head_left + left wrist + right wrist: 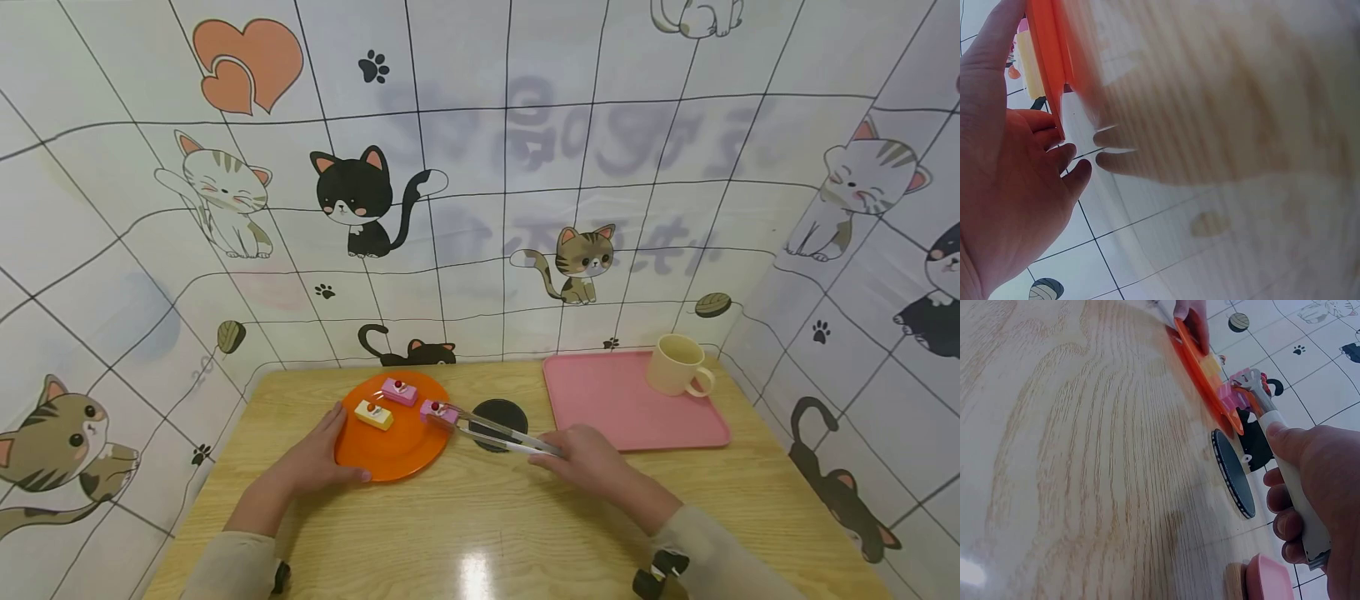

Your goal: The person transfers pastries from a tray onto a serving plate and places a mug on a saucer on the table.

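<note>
An orange plate lies on the table at left of centre in the head view. My left hand holds its left rim, thumb toward the near side and fingers along the far side. On the plate sit a yellow toy cake and a pink toy cake, each with a red topping. My right hand grips metal tongs by their white handle. The tongs' tips are at another pink toy cake by the plate's right rim.
A black round coaster lies under the tongs, right of the plate. Behind my right hand is a pink tray bearing a cream mug at its far right. Cat-printed cloth walls close in the wooden table at the back and sides.
</note>
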Demonstrator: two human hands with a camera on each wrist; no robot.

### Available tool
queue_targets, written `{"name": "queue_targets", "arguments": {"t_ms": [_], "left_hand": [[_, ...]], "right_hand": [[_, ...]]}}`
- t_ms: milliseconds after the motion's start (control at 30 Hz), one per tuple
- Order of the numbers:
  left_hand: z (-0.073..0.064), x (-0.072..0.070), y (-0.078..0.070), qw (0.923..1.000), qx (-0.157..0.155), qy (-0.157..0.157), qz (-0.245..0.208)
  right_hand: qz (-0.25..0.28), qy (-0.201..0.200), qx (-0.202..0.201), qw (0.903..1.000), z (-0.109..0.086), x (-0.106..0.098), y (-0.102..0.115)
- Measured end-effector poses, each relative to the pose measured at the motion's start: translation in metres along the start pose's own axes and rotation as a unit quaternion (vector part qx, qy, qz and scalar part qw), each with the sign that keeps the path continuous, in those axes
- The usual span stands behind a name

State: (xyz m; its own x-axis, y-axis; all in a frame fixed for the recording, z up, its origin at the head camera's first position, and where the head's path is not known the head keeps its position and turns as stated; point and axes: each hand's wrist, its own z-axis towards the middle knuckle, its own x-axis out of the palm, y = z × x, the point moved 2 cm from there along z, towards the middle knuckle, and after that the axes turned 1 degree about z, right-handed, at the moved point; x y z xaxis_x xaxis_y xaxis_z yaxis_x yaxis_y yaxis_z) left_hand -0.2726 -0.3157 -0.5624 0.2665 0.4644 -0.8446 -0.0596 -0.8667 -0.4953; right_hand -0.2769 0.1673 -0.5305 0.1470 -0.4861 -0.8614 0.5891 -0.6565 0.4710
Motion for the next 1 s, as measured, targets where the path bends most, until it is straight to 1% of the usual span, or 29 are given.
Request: {"name": "queue_targets", "arguments": {"t_ms": [100, 233, 500, 700, 800, 1000], "left_hand": [[0.0, 0.0, 0.0, 1.0, 0.0, 0.0, -0.001], [0.0, 0.0, 0.0, 1.0, -0.002, 0.002, -0.004], [0.0, 0.0, -0.001, 1.0, 0.0, 0.003, -0.001], [-0.003, -0.001, -0.003, 1.0, -0.003, 0.001, 0.001], [-0.003, -0.001, -0.003, 1.0, -0.004, 0.0, -0.001], [-0.003, -0.001, -0.003, 1.0, -0.008, 0.001, -0.002]], "right_hand": [[-0.004, 0.004, 0.0, 1.0, 0.003, 0.001, 0.001], [-0.012, 0.004, -0.016, 0.9998, 0.006, 0.004, 0.002], [-0.018, 0.024, -0.03, 0.9991, 0.016, 0.009, 0.007], [-0.01, 0.044, -0.056, 0.9974, 0.027, 0.012, 0.009], [-0.016, 0.051, -0.069, 0.9962, 0.034, 0.013, 0.01], [-0.028, 0.068, -0.073, 0.9946, 0.045, 0.016, 0.007]]}}
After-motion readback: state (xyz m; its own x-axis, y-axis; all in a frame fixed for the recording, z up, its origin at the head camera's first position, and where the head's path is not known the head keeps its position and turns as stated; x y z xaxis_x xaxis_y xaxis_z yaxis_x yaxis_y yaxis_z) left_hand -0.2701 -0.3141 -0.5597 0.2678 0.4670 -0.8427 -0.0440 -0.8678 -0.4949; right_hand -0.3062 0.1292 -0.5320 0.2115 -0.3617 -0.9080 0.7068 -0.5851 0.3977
